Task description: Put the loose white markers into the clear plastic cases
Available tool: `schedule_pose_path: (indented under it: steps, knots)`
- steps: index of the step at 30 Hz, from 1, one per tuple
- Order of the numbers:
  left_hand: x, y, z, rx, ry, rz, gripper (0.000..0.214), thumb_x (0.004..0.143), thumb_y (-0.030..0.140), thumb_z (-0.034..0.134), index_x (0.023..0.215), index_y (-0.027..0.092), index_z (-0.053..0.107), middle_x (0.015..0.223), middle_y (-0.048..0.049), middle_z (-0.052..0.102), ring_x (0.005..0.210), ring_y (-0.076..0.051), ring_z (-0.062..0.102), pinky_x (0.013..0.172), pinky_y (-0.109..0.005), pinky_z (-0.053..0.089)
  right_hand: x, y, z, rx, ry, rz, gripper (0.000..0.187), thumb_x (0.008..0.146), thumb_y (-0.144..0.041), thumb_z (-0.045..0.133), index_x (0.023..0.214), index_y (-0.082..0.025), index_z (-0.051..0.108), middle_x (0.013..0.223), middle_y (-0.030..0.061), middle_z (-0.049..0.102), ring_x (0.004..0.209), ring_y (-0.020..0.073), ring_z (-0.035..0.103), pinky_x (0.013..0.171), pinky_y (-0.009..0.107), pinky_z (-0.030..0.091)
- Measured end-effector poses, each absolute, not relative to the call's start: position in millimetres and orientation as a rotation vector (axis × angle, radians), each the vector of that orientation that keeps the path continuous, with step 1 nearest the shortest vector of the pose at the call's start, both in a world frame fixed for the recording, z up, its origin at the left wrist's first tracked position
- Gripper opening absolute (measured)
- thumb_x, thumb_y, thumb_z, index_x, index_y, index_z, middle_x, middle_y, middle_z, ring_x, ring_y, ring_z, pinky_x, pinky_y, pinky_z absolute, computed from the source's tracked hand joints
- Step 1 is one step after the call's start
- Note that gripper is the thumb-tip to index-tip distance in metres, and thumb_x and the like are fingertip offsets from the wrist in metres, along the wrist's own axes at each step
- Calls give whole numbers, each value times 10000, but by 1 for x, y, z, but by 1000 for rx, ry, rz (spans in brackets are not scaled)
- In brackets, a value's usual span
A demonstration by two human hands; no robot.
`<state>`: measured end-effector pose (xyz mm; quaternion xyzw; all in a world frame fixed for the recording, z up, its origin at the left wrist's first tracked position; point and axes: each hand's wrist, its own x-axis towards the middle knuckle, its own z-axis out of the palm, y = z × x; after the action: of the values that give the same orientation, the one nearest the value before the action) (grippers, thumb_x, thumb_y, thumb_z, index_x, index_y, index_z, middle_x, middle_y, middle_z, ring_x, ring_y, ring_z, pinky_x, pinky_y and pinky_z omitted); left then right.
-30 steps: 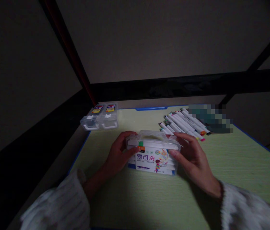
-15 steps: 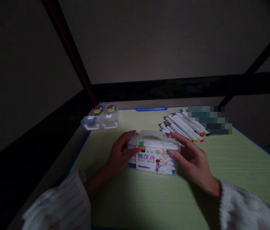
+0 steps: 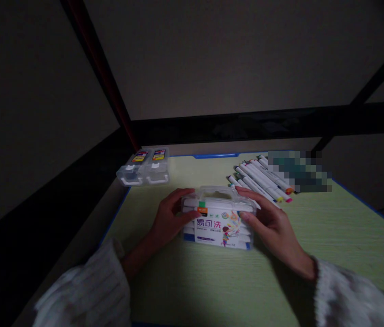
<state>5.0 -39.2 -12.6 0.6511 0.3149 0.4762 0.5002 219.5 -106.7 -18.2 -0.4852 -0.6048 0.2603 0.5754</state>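
In the middle of the desk [image 3: 341, 227], your left hand [image 3: 167, 219] and right hand [image 3: 277, 228] hold the clear case [image 3: 216, 228] upright, fingers [image 3: 188, 217] half-curled about its ends, so uneven thumb pressure could tip it.

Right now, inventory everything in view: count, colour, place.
Labelled case: one, clear and white, centre
Loose markers: many, white, right of centre
Latched cases: two, clear, table's far left
Table: one, pale green, underneath
Edge strip: one, blue, far edge
Pixelated patch: one, greenish, far right, contents hidden
Rails: several, black, beyond table
Post: one, dark red, upper left
Wall panels: several, dim grey, background
Left hand, right hand: one each, bare, holding labelled case
Sleeves: two, whitish, lower corners
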Motion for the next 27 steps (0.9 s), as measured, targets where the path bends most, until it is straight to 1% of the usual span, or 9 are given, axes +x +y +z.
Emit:
schedule_pose_path:
  steps: [2, 3, 4, 7, 10, 13, 17, 21, 27]
  knots:
    - [4, -40, -13, 1613, 753, 1203, 416, 607, 187, 757, 1004, 206, 633, 926, -11, 595, 770, -125, 590, 661, -215, 512, 219, -106, -18, -1132, -1413, 686, 294, 795, -300, 594, 1084, -262, 561, 1061, 37, 627, 826, 169, 629, 626, 282, 548]
    - [4, -40, -13, 1649, 744, 1234, 416, 613, 194, 757, 1010, 213, 634, 942, -14, 594, 785, -127, 591, 664, -212, 511, 219, -106, -17, -1119, -1426, 707, 317, 793, -306, 598, 1102, -264, 541, 1014, 29, 635, 781, 159, 628, 607, 273, 546]
    - [3, -40, -13, 1694, 735, 1263, 417, 619, 202, 757, 1018, 221, 634, 959, -16, 592, 806, -131, 591, 670, -210, 510, 219, -106, -17, -1102, -1448, 706, 347, 787, -311, 607, 1120, -267, 521, 993, 24, 635, 779, 159, 626, 619, 276, 547]
    - [1, -41, -13, 1842, 729, 1328, 430, 630, 238, 763, 1039, 234, 628, 998, -29, 591, 877, -152, 581, 703, -219, 504, 220, -107, -18, -1067, -1531, 581, 426, 763, -316, 642, 1157, -282, 484, 1076, 29, 604, 917, 181, 607, 737, 305, 539]
    - [-1, -42, -14, 1907, 743, 1330, 439, 645, 280, 757, 1057, 225, 615, 1028, -46, 589, 927, -173, 569, 734, -233, 498, 222, -108, -22, -1085, -1601, 416, 435, 775, -309, 633, 1179, -299, 472, 1130, 31, 580, 975, 192, 589, 772, 315, 526]
    - [-1, -42, -18, 1908, 783, 1234, 478, 675, 273, 729, 1123, 232, 568, 1088, -52, 578, 963, -191, 566, 761, -256, 497, 226, -108, -27, -1100, -1643, 340, 462, 779, -320, 629, 1205, -297, 453, 1143, 43, 571, 986, 210, 581, 788, 343, 514]
    - [-3, -42, -23, 1949, 848, 1113, 568, 651, 210, 731, 1176, 257, 520, 1169, -43, 573, 1000, -201, 561, 809, -291, 487, 230, -106, -34, -1072, -1626, 297, 485, 771, -319, 636, 1211, -289, 434, 1125, 53, 566, 1010, 228, 565, 827, 388, 497]
    - [-5, -42, -26, 1979, 866, 1148, 557, 646, 195, 728, 1162, 251, 526, 1172, -42, 582, 1030, -197, 552, 854, -305, 468, 231, -104, -38, -1035, -1625, 292, 459, 765, -291, 645, 1181, -280, 452, 1087, 49, 578, 983, 217, 573, 813, 369, 497]
    - [-4, -43, -26, 1963, 862, 1173, 544, 628, 187, 735, 1134, 245, 545, 1135, -30, 604, 987, -173, 571, 827, -272, 468, 230, -103, -37, -986, -1599, 306, 413, 757, -284, 659, 1129, -276, 480, 1076, 39, 584, 972, 197, 579, 807, 339, 493]
